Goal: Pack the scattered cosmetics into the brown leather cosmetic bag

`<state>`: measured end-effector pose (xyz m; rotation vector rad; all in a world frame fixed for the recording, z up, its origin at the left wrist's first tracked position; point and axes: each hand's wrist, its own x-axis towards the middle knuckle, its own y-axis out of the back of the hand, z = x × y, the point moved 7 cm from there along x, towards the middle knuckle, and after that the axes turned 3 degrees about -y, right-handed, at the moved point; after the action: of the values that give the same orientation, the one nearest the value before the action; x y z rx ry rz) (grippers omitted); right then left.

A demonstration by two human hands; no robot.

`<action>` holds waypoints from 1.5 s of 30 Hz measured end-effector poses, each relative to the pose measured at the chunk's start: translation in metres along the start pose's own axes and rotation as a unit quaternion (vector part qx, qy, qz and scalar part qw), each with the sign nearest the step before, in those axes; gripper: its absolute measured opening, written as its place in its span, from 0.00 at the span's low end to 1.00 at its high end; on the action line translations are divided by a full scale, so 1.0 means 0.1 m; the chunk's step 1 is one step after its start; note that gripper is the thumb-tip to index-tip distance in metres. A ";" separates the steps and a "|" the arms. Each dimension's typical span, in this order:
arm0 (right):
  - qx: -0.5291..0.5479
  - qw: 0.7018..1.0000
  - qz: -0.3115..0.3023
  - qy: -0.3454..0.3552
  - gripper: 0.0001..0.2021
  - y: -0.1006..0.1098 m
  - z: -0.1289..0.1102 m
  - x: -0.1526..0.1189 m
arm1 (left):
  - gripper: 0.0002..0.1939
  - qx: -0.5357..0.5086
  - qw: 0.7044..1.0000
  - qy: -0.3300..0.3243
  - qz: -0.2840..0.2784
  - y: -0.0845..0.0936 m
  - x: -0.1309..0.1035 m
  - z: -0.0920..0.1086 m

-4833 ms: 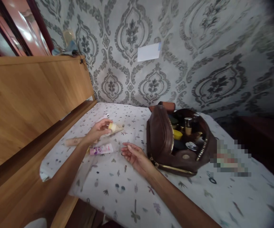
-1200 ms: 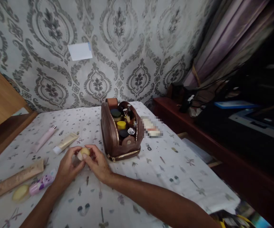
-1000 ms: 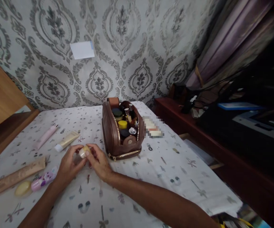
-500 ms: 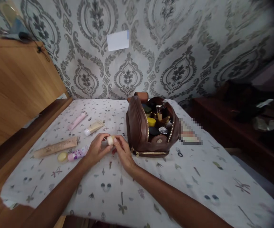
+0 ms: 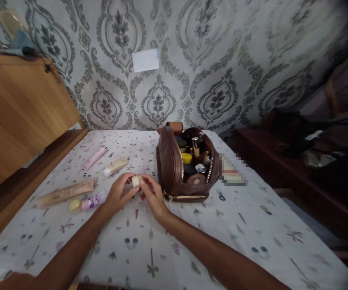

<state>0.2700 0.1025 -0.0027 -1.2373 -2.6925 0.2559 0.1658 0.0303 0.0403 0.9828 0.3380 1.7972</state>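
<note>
Between my left hand (image 5: 120, 194) and my right hand (image 5: 154, 196) is a small cream-coloured jar (image 5: 135, 181), pinched by the fingers of both hands just above the cloth. Its label is too small to read. Just right of my right hand stands a brown leather toiletry bag (image 5: 169, 161), unzipped, with several bottles and a yellow-lidded container (image 5: 186, 158) inside. To the left lie a cream tube with a white cap (image 5: 117, 166), a pink tube (image 5: 95, 157), a long beige tube (image 5: 68, 193) and a purple-patterned tube (image 5: 94, 200); my left forearm is close to the last.
A round yellowish item (image 5: 75, 205) lies by the purple tube. The patterned white cloth (image 5: 174, 257) covers the table. A wooden cabinet (image 5: 19, 108) borders the left, a dark red bench with items (image 5: 270, 161) the right. A blurred-out flat item (image 5: 233, 172) lies beside the bag.
The view has shifted slightly, so everything sits a little further left and lower. Both hands still hold the jar, which appears turned a little between the fingers.
</note>
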 end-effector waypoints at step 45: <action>-0.748 0.611 -0.121 0.229 0.08 1.02 -1.92 0.50 | 0.13 0.056 0.992 -0.076 -0.087 -0.24 -0.06 0.01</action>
<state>0.3549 0.2227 0.1646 -0.7308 -2.0879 -2.3483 0.1822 0.0356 0.0233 1.1272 0.4205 1.5499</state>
